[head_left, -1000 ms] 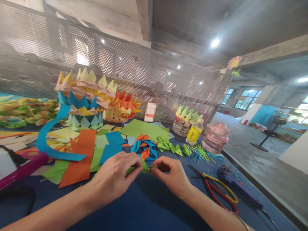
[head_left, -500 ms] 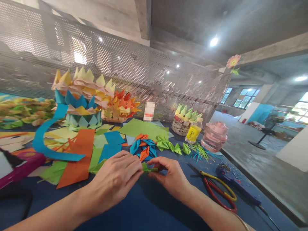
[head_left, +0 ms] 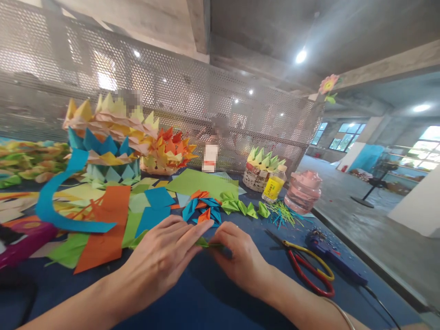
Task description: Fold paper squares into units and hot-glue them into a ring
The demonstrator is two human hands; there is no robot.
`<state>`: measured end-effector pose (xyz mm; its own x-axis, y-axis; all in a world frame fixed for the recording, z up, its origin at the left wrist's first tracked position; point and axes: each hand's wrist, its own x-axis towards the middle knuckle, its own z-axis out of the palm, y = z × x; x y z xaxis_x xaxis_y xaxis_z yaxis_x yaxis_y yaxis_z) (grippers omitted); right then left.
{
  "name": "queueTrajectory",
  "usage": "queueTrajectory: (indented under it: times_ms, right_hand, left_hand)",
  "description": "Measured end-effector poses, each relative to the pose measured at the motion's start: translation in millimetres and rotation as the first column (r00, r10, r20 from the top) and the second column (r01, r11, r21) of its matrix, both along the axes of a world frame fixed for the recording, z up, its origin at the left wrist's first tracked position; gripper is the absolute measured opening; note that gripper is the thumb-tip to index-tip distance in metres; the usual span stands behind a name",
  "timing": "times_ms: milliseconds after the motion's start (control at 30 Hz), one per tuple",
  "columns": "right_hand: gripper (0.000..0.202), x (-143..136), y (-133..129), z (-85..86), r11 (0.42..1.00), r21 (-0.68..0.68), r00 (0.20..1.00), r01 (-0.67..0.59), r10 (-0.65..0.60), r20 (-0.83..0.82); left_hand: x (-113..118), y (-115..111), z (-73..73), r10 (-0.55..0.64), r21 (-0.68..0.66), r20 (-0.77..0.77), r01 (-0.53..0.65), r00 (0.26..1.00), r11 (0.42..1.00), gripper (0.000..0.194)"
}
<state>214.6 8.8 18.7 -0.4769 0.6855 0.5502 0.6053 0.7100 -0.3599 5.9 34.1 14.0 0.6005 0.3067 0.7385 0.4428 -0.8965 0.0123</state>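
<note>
Between my two hands is a small piece of green paper (head_left: 203,242), mostly covered by fingers. My left hand (head_left: 172,250) grips its left part, knuckles upward. Thumb and fingers of my right hand (head_left: 239,251) pinch its right end. Just beyond my fingertips lie folded blue and orange paper pieces (head_left: 201,206) in a cluster. Folded green pieces (head_left: 240,204) sit in a row to the right of that cluster. Left of my left hand, flat orange paper (head_left: 106,229) and blue sheets (head_left: 153,217) overlap on the table.
Scissors (head_left: 309,266) and a blue glue gun (head_left: 337,256) lie at the right. Behind them stand a pink bottle (head_left: 302,192) and a yellow-labelled bottle (head_left: 274,185). Folded-paper baskets (head_left: 113,146) line the back left. A magenta tool (head_left: 29,240) is at far left.
My left fingers have stretched forward over the green paper, and my right fingers have closed further on it. The whole view has shifted slightly.
</note>
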Motion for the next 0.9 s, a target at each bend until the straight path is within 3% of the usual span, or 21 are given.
queueTrajectory:
  times_ms: [133, 233, 433, 667, 900]
  right_hand:
    - [0.014, -4, -5, 1.0, 0.994, 0.102, 0.989, 0.029, -0.043, 0.143]
    - [0.017, -5, -8, 1.2, 0.988, 0.151, 0.977, 0.023, -0.054, 0.204]
    - [0.021, -7, -8, 1.7, 0.979, 0.202, 0.978, 0.022, -0.063, 0.200]
    - [0.009, -10, -9, 1.9, 0.985, 0.170, 0.980, 0.018, -0.051, 0.191]
    - [0.019, -12, -10, -3.1, 0.985, 0.172, 0.977, -0.020, -0.017, 0.213]
  left_hand:
    - [1, -2, 1.5, -0.031, -0.032, -0.016, 0.030, 0.999, 0.999, 0.015]
    - [3, -5, 3.3, -0.054, -0.095, -0.013, 0.052, 0.998, 0.994, 0.015]
    - [6, -7, 0.3, -0.059, -0.145, 0.010, 0.060, 0.998, 0.988, 0.024]
    - [6, -7, 1.2, -0.082, -0.131, 0.015, 0.083, 0.997, 0.988, 0.021]
    - [6, -10, -4.9, -0.106, -0.144, 0.012, 0.106, 0.994, 0.984, 0.026]
